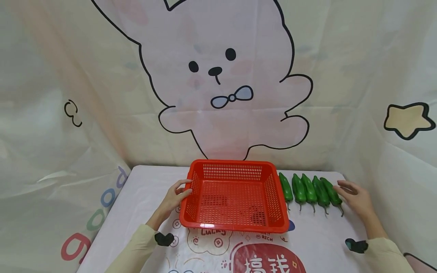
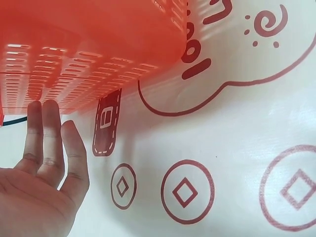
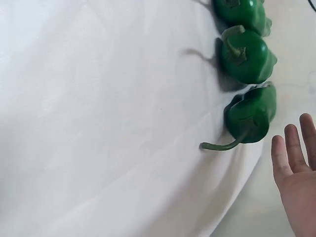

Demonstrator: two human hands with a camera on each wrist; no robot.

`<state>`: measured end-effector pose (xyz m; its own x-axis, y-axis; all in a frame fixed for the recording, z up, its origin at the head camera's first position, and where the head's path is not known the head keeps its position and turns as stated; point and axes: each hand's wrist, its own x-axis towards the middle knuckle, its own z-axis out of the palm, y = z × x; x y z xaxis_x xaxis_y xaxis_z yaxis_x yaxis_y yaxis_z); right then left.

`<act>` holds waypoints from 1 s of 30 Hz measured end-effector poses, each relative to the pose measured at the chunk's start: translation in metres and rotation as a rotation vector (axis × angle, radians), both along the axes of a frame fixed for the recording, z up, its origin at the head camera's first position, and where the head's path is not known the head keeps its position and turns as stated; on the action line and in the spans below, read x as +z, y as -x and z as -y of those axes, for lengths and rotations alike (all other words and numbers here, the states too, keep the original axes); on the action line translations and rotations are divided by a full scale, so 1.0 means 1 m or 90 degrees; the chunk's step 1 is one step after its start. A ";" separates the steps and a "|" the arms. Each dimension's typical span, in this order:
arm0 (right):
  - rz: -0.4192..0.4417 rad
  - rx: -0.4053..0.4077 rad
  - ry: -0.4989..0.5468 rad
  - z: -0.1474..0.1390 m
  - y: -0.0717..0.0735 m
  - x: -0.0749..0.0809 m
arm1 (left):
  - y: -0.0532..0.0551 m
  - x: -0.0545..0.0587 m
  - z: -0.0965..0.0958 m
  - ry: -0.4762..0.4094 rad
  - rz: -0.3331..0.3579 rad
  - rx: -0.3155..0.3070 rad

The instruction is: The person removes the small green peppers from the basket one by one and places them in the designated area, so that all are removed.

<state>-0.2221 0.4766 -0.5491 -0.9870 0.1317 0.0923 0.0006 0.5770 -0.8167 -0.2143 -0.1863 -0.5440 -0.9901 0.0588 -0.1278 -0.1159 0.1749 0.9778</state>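
My left hand is at the left rim of a red plastic basket. Three nearly straight fingers reach up to the slotted basket wall in the left wrist view; thumb and index finger are out of that view. Several green peppers lie in a row right of the basket, stems toward me. Just right of the endmost pepper is my right hand, fingers extended, palm toward the row and nothing held. A small gap separates those fingertips from the pepper in the right wrist view.
The basket stands on a white table cover with red print, its inside bare. The leftmost pepper lies close against the basket's right rim. Printed sheet walls enclose the table at the back and both sides.
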 end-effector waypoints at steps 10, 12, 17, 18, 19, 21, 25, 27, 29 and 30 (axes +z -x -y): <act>-0.055 0.032 -0.003 0.024 -0.010 0.021 | 0.002 -0.001 0.003 0.011 -0.001 0.014; -0.055 0.042 -0.008 0.032 -0.013 0.028 | 0.003 -0.001 0.002 0.009 -0.006 0.013; -0.080 0.085 -0.024 0.057 -0.018 0.037 | 0.003 0.001 -0.001 0.006 -0.024 -0.007; -0.091 0.095 -0.024 0.063 -0.018 0.036 | 0.003 0.002 -0.001 0.010 -0.033 -0.014; -0.105 0.107 -0.022 0.068 -0.018 0.035 | 0.003 0.003 -0.001 0.016 -0.045 -0.020; -0.126 0.123 -0.015 0.077 -0.019 0.032 | 0.004 0.003 -0.002 0.030 -0.072 -0.032; -0.153 0.138 0.005 0.092 -0.019 0.027 | 0.003 0.001 -0.003 0.027 -0.113 -0.031; -0.159 0.143 -0.001 0.099 -0.019 0.026 | 0.000 0.000 0.000 0.025 -0.119 -0.022; -0.157 0.141 -0.006 0.104 -0.019 0.024 | -0.002 -0.002 0.006 0.032 -0.120 -0.007; -0.156 0.139 -0.012 0.107 -0.019 0.023 | -0.004 -0.003 0.010 0.037 -0.120 0.001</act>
